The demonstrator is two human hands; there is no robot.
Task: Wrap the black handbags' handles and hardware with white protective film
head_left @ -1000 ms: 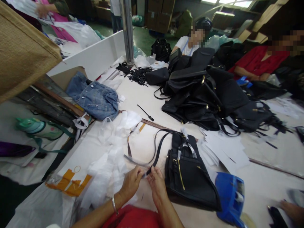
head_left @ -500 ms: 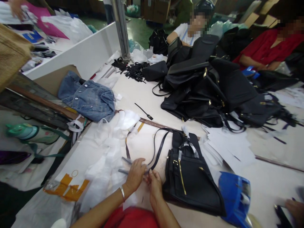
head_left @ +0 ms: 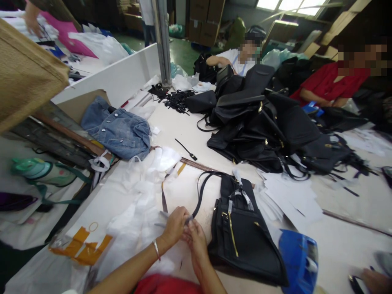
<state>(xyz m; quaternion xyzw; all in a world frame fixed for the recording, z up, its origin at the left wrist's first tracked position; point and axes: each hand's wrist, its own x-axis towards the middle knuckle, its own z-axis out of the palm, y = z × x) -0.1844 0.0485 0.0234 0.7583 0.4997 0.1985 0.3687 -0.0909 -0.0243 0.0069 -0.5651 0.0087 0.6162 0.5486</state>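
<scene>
A black bag point(head_left: 248, 241) with gold zips lies on the table just right of my hands. From its top a thin black strap point(head_left: 200, 196) loops left and down to my fingers. My left hand point(head_left: 175, 226), with a bracelet at the wrist, is closed round the strap's end, where a greyish wrapping sticks out to the left. My right hand point(head_left: 196, 239) pinches the same strap close beside it; the fingertips of both hands nearly meet and partly hide the strap end. Below my left hand lies white wrapping sheet point(head_left: 131, 220).
A heap of black bags point(head_left: 260, 118) fills the table's far side. White paper sheets point(head_left: 290, 196) and a blue tape dispenser point(head_left: 298, 259) lie to the right. A denim jacket point(head_left: 119, 130) rests at left. Two people sit across the table; another person's hand point(head_left: 376, 281) shows at lower right.
The camera view has tilted upward a little. Both hands stay together on the strap, with their fingers slightly shifted; the bag stays in place.
</scene>
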